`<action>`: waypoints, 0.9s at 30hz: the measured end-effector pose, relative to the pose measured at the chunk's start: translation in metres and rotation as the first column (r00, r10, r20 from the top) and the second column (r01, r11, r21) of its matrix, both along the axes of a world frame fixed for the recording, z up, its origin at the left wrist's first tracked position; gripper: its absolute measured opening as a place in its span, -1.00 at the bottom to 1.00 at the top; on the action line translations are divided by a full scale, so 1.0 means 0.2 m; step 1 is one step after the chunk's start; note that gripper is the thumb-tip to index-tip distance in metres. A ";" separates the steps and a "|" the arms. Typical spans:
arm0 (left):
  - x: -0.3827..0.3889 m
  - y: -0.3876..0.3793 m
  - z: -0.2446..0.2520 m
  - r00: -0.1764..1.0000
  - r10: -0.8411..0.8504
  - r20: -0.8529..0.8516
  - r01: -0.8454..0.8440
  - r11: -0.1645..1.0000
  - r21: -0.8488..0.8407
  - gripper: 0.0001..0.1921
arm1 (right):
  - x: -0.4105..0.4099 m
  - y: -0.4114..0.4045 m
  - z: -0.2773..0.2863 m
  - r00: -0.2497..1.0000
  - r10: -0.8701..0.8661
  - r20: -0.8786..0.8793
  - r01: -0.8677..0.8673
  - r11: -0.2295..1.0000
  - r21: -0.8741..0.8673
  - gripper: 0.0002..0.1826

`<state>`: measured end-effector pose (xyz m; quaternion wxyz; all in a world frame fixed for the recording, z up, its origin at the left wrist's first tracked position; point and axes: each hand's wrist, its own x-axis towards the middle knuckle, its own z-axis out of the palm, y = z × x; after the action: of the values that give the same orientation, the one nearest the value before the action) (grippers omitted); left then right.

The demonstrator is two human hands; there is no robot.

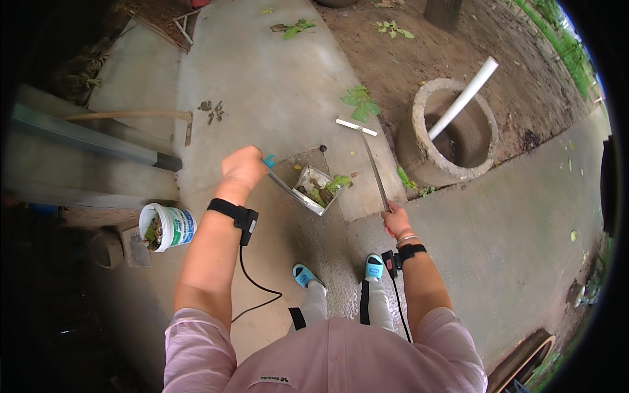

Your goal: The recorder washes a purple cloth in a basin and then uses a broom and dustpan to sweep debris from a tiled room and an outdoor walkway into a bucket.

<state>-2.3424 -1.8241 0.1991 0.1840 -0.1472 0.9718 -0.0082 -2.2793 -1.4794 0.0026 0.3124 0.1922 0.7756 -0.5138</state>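
My left hand point(242, 166) is closed around the handle point(285, 185) of a long-handled dustpan, near its teal end. The pale metal-looking pan point(315, 207) is low over the wet concrete, with green and brown leaves point(318, 190) inside. One green leaf hangs over its right edge. In my right hand point(395, 219) is the thin shaft point(375, 169) of a long-handled tool. Its narrow white crosspiece point(356, 127) points away from me, beyond the pan and close to a green leaf point(362, 102) on the concrete's edge. I cannot tell whether the crosspiece touches the ground.
A round concrete ring point(417, 142) with a white pipe point(464, 98) leaning in it stands at right. On the left are a white bucket point(178, 227) of leaves, a grey post point(88, 140) and a wooden-handled tool point(128, 114). More leaves point(297, 28) lie farther up the path.
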 end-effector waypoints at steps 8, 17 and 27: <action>-0.16 0.02 -0.10 0.995 0.098 0.011 -0.097 0.994 -0.053 -0.74 | -0.01 0.24 0.05 0.845 0.534 0.004 -0.530 0.838 0.129 -0.63; -0.08 0.01 -0.08 0.998 0.062 -0.031 -0.062 0.998 0.008 -0.81 | 0.34 0.28 0.29 0.979 0.125 0.163 -0.118 0.992 -0.052 -0.45; -0.07 -0.11 -0.09 0.999 -0.012 -0.042 0.015 0.998 0.066 -0.82 | 0.35 -0.10 0.28 0.868 -0.179 0.464 0.405 0.795 -0.452 -0.41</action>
<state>-2.3562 -1.8455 0.1805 0.1686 -0.1345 0.9761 0.0258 -2.2084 -1.4989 0.0587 0.4190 0.3174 0.4806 -0.7020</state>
